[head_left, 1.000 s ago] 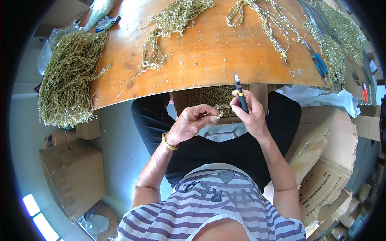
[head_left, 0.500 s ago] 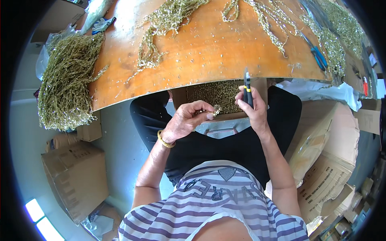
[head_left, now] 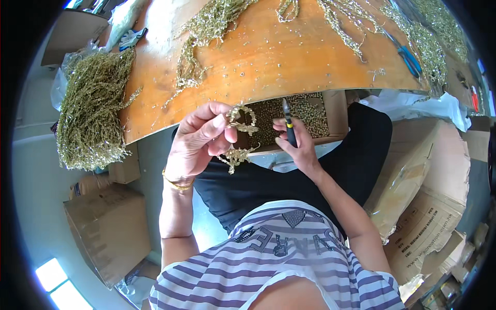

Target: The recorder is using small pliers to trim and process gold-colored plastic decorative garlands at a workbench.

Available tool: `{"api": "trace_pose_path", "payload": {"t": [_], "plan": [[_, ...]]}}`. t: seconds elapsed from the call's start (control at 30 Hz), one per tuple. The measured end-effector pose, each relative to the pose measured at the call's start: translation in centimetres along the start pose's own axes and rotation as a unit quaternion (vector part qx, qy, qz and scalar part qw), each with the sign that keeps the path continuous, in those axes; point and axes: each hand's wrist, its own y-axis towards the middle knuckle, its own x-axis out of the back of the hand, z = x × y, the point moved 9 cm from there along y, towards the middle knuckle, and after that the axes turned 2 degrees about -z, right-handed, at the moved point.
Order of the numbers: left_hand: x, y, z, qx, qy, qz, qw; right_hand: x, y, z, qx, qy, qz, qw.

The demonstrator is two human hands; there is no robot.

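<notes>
My left hand (head_left: 195, 138) is raised just in front of the table edge, thumb and fingers pinched on a short strand of gold beaded garland (head_left: 243, 128). Part of the strand loops above the fingertips, and another part dangles below them. In my right hand (head_left: 302, 150) is a pair of cutting pliers (head_left: 291, 135) with dark handles and a yellow band, its tip pointing up; whether the jaws are apart I cannot tell. Behind both hands, under the table edge, a cardboard box (head_left: 337, 116) holds a layer of small gold beads (head_left: 312, 106).
The orange-brown wooden table (head_left: 289, 62) carries heaps of gold garland (head_left: 217, 23) and scattered beads. A thick garland bundle (head_left: 95, 108) hangs off its left end. Blue-handled pliers (head_left: 409, 61) lie at the right. Cardboard boxes (head_left: 106, 227) and torn cardboard (head_left: 421, 206) stand on either side.
My left hand has risen and moved left with the garland strand, which now shows more fully. My right hand has shifted left and slightly down with the cutting pliers.
</notes>
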Motion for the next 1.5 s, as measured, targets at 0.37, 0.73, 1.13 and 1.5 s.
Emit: {"api": "trace_pose_path", "payload": {"t": [0.37,0.73,1.13,1.5], "plan": [[-1.0,0.2,-0.4,0.029,-0.092,0.009,0.995,-4.1,1.9,1.8,-0.010,0.078,0.094,0.993],[1.6,1.2,1.3,0.088,-0.054,0.013,0.995,2.9,1.0,7.3,-0.048,0.273,0.045,0.960],[1.1,1.6,1.2,0.087,-0.016,0.028,0.996,4.9,1.9,7.6,-0.025,0.152,-0.030,0.988],[-1.0,2.0,2.5,0.107,0.008,0.060,0.992,1.1,0.3,11.8,0.172,-0.188,-0.040,0.966]]}}
